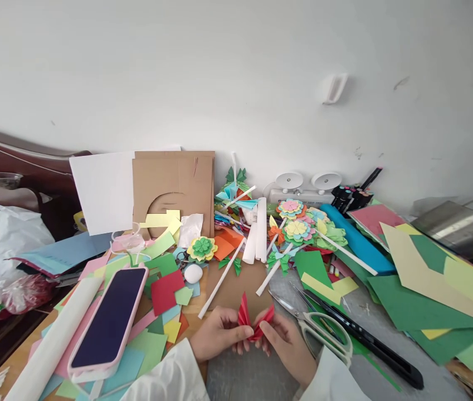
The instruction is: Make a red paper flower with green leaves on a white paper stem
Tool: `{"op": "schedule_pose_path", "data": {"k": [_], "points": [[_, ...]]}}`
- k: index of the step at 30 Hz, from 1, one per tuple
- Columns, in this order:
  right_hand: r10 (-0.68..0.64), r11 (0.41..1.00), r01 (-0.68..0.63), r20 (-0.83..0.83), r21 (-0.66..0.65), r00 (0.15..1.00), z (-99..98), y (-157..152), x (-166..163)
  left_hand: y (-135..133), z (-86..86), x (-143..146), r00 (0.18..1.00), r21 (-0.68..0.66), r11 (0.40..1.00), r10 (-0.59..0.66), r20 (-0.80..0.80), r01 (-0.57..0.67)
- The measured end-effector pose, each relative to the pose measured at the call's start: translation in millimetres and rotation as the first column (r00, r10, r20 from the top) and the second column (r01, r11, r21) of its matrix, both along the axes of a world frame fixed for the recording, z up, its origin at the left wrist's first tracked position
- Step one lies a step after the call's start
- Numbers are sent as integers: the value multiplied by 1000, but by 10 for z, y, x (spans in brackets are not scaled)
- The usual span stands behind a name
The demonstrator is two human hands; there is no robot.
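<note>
A small piece of folded red paper with pointed tips is pinched between my two hands, above the front of the grey work mat. My left hand grips its left side with thumb and fingers. On the other side, my right hand holds it the same way, and the fingertips nearly meet at the lower middle. The fingers hide part of the paper. Beside my right hand lie scissors with pale handles. A brown cardboard piece is just beyond the hands.
A phone and a white paper roll lie left among coloured paper scraps. Paper flowers and white paper sticks are behind the hands. A black utility knife and green paper sheets lie right. Cardboard leans on the wall.
</note>
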State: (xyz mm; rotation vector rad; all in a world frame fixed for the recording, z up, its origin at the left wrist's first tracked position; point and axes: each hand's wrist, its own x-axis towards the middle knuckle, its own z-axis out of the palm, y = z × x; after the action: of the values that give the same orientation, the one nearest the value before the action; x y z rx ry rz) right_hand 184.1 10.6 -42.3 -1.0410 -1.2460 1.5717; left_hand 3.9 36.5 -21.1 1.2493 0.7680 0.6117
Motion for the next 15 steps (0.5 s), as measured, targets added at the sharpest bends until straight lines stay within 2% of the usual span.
{"op": "schedule_pose_path", "data": {"k": [11, 15], "points": [[-13, 999, 12, -23, -38, 1000, 49, -20, 7, 15, -29, -4, 997, 62, 997, -39, -73, 43], [-56, 994, 53, -26, -97, 998, 63, -34, 22, 17, 118, -64, 986, 122, 990, -55, -158, 75]]}}
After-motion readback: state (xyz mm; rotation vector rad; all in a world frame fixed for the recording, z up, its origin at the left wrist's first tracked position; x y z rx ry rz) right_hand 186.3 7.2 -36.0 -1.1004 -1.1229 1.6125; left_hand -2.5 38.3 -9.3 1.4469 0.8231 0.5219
